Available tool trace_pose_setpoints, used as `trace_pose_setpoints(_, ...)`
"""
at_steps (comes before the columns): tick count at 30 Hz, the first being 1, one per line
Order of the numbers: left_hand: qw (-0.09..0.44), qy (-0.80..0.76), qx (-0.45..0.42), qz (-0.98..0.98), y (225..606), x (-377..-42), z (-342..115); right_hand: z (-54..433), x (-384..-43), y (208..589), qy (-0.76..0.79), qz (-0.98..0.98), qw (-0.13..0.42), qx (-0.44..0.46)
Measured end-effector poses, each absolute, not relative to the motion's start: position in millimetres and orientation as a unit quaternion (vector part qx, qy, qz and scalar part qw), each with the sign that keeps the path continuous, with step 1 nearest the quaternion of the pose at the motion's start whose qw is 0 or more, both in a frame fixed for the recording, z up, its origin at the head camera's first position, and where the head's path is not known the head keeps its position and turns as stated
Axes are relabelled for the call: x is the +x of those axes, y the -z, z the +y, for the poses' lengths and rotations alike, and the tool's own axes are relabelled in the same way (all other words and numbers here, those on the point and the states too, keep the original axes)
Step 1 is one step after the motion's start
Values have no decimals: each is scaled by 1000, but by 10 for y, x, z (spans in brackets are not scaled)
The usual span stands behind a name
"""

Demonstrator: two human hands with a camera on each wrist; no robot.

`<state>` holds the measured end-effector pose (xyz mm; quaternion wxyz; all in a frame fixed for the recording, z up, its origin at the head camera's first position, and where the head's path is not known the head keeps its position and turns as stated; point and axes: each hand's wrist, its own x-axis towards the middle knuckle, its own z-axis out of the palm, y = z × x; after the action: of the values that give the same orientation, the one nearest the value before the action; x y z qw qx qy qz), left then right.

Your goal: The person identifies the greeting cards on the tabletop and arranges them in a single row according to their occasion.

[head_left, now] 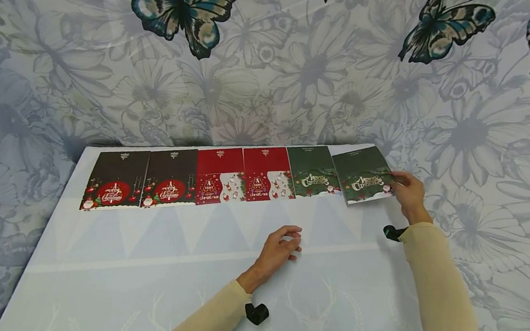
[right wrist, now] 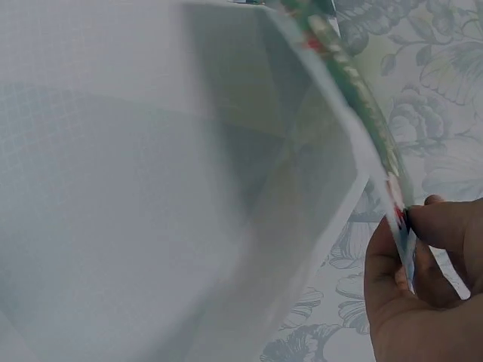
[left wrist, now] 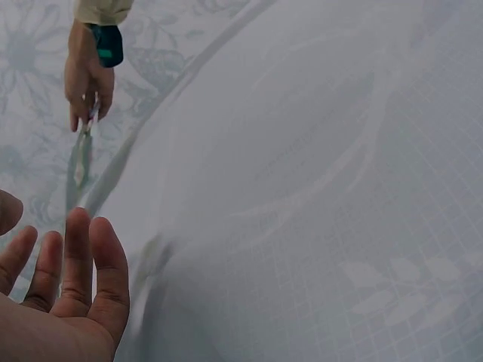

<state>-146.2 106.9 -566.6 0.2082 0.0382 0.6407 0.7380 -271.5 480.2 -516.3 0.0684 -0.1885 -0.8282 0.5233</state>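
My right hand [head_left: 407, 192] pinches the right edge of a green Christmas card [head_left: 362, 173] between thumb and fingers, in the head view. Seen from the right wrist, this card [right wrist: 355, 98] is nearly edge-on, tilted up with its shadow on the table. Just left of it lies another green card [head_left: 315, 172]. Farther left along the row come two red cards [head_left: 219, 175] and two dark cards [head_left: 116, 180]. My left hand [head_left: 277, 252] hovers over the middle of the table, holding nothing, its fingers loosely bent; the left wrist view shows these fingers [left wrist: 94, 271] apart.
A pale cloth with triangles and deer heads covers the table [head_left: 144, 280]. Behind it and to the sides hangs a flowered backdrop [head_left: 309, 75] with butterflies. The table's right edge runs close by my right hand. A black band [head_left: 257, 314] sits on the left wrist.
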Motion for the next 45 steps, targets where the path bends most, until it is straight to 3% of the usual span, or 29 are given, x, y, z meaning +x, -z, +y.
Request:
trace_pose_setpoints(5,208,-737,38,641,5684,-1444,1065,4794,-2717,5187,-510,-828,46,-230)
trace_pose_setpoints(12,206,-736,42,644,5703,-1433,1057,4795,-2724,5245,-559,-803,-24,-206)
trace_pose_setpoints(22,209,-740,40,638,5744,-1426,1047,4673,-2748,5340,-555,-782,37,-281)
trace_pose_setpoints(28,208,-741,37,637,5745,-1435,1045,4602,-2780,5361,-553,-767,30,-325)
trace_pose_setpoints(45,206,-733,40,647,5726,-1437,1037,4554,-2853,5447,-531,-781,23,-328)
